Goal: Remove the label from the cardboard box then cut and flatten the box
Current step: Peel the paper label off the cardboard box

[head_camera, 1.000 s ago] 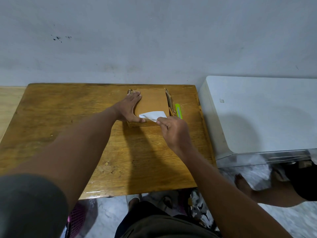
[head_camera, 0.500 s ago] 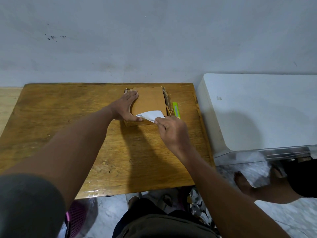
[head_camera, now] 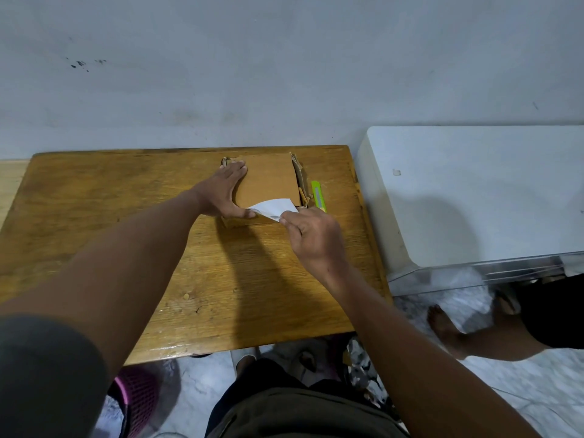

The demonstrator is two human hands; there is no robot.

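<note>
A small brown cardboard box (head_camera: 268,177) stands at the far middle of the wooden table (head_camera: 94,216). My left hand (head_camera: 226,192) presses flat on the box's left side, fingers straight and thumb along the near edge. A white label (head_camera: 273,208) is partly peeled up from the near part of the box's top, its near corner lifted. My right hand (head_camera: 311,238) pinches that lifted corner between thumb and fingers. A green utility knife (head_camera: 318,196) lies on the table just right of the box.
A white cabinet-like unit (head_camera: 474,191) stands right of the table, with a clear drawer front. Another person's foot and leg (head_camera: 467,333) rest on the floor at the right. A pink basket (head_camera: 139,396) sits under the table's near edge.
My right hand has drawn the label's corner a little further toward me and right, so slightly more white paper is lifted. My left hand stays pressed on the box.
</note>
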